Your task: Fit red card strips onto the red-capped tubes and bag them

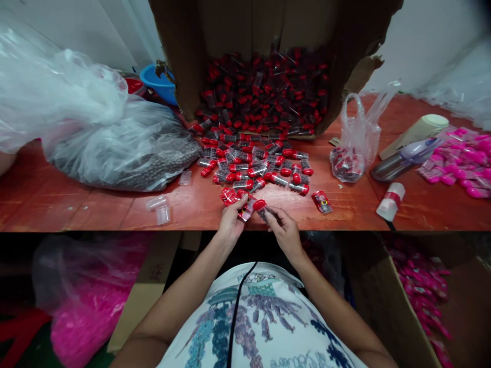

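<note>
My left hand (231,221) is closed on a small red printed packet (246,208) near the table's front edge. In my right hand (285,230) is a clear tube with a red cap (260,205), its dark contents partly covered by my fingers. The tube's capped end meets the packet's right side. More red packets (229,196) lie just beyond my left fingers. Behind both hands a heap of red-capped tubes (245,166) spreads over the table. A single red packet (322,202) lies to the right of my right hand.
A cardboard box (187,61) on its side holds many red-capped tubes. Left stands a plastic bag of dark beads (126,148), with empty clear tubes (163,212) before it. Right are a knotted plastic bag (351,148), a bottle (414,135), a white roll (390,201) and pink items (466,158).
</note>
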Tool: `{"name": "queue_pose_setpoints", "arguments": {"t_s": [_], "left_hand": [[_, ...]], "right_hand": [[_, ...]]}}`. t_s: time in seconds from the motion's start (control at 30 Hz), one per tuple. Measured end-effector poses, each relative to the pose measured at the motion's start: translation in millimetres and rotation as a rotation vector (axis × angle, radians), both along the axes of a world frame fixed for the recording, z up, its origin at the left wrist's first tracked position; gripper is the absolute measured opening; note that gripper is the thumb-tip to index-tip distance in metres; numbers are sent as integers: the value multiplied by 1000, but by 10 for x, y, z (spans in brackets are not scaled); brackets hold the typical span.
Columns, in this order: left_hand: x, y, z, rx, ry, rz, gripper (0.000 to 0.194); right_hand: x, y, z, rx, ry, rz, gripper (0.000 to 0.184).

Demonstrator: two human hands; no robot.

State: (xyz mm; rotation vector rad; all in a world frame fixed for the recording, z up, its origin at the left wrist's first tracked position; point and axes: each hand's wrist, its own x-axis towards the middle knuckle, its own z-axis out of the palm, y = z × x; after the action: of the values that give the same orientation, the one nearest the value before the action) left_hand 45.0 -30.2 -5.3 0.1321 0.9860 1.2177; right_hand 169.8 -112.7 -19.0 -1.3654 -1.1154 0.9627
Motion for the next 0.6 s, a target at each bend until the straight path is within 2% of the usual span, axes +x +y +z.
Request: {"name": "queue_pose_setpoints", "arguments": {"t_s": [0.07, 0.23, 0.33, 0.5, 0.6], "left_hand": [[61, -29, 25, 21, 16, -13, 16], [111, -100, 64, 163, 90, 5, 24], [100, -125, 91, 248, 130, -58, 27], [93, -151, 128, 376, 266, -139, 26], [112, -173, 142, 427, 343, -132, 23]], "right_hand": [[0, 14, -12, 1, -18, -18, 29], [29, 38, -42, -62, 44, 58, 34], [66, 52, -25, -95, 109, 79, 34], [157, 59, 62, 65, -99, 55, 28], [178, 47, 94, 62, -94, 54, 28]]}}
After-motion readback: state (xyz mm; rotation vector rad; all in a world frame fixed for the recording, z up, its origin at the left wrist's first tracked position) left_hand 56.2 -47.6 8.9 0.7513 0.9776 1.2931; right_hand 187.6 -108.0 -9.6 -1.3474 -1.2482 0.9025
